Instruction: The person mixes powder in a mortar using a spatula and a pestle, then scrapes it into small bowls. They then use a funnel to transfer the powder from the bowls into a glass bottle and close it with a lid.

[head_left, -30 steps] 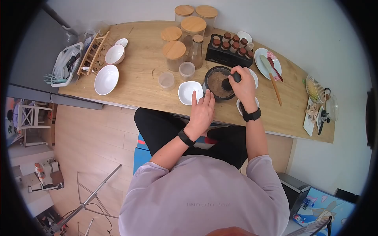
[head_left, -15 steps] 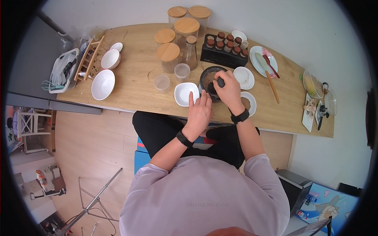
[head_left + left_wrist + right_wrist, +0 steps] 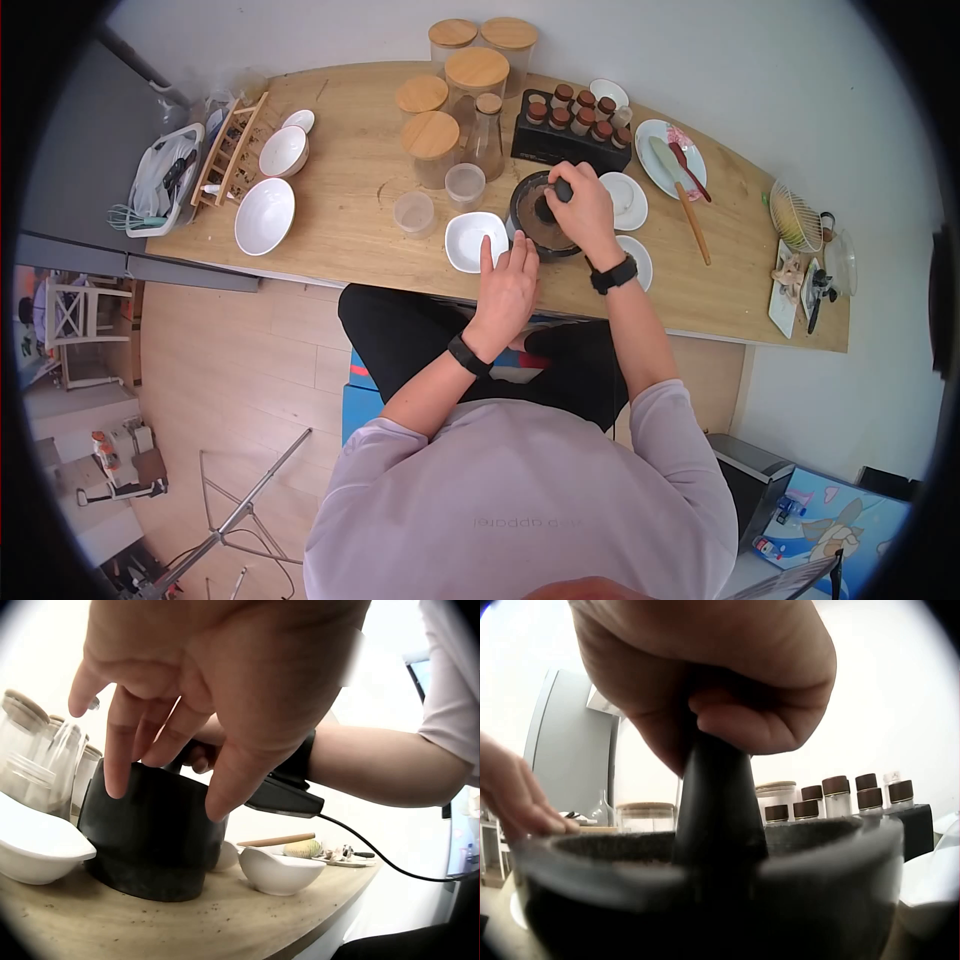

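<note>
A black stone mortar with brown ground powder inside stands near the table's front edge. My right hand grips the top of a black pestle, its fingers curled round the handle and the lower end down inside the mortar. At the mortar's near left side lies my left hand, fingers loosely extended; in the left wrist view its fingertips and thumb lie against the dark outer wall. A white square bowl sits just left of the mortar, close to the left fingers.
Two small clear cups and several wooden-lidded jars stand behind and left. A black rack of spice bottles is behind the mortar. White dishes lie to its right, then a plate with spatulas. White bowls stand at left.
My right hand has swung the pestle from the right side of the mortar across to the left, then slightly back and away from me. The left hand stays at the mortar's side.
</note>
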Motion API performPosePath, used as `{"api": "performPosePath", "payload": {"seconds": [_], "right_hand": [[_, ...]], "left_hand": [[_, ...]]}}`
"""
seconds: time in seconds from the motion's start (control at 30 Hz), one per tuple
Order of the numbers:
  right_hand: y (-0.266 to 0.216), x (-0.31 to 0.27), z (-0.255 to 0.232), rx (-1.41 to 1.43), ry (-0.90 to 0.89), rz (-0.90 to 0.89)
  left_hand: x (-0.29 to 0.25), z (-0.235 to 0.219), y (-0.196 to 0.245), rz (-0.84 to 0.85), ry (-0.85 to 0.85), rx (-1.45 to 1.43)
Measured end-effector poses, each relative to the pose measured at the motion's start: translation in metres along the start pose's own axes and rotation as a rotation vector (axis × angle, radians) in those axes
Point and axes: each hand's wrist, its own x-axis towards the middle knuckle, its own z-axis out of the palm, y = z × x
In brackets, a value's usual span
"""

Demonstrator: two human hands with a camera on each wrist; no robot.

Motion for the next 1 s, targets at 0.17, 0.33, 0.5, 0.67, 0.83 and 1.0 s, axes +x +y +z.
{"api": "performPosePath", "payload": {"seconds": [0.17,0.33,0.5,0.67,0.83,1.0], "right_hand": [[-0.014,0.003,-0.004,0.056,0.027,-0.017],[-0.008,-0.007,0.015,0.033,0.023,-0.053],[-0.003,0.006,-0.009,0.017,0.03,-0.013],[0.002,-0.009,0.0,-0.051,0.024,0.005],[0.002,-0.002,-0.007,-0.028,-0.008,0.049],[-0.006,-0.008,-0.009,0.063,0.04,0.007]], "left_hand": [[0.0,-0.006,0.001,-0.009,-0.023,-0.016],[0.002,-0.002,0.001,-0.004,-0.017,-0.007],[-0.001,-0.004,-0.001,0.005,-0.016,-0.003],[0.001,-0.004,0.001,-0.007,-0.02,-0.001],[0.0,-0.007,0.0,-0.001,-0.031,0.002],[0.001,-0.006,0.003,-0.018,-0.023,-0.014]]}}
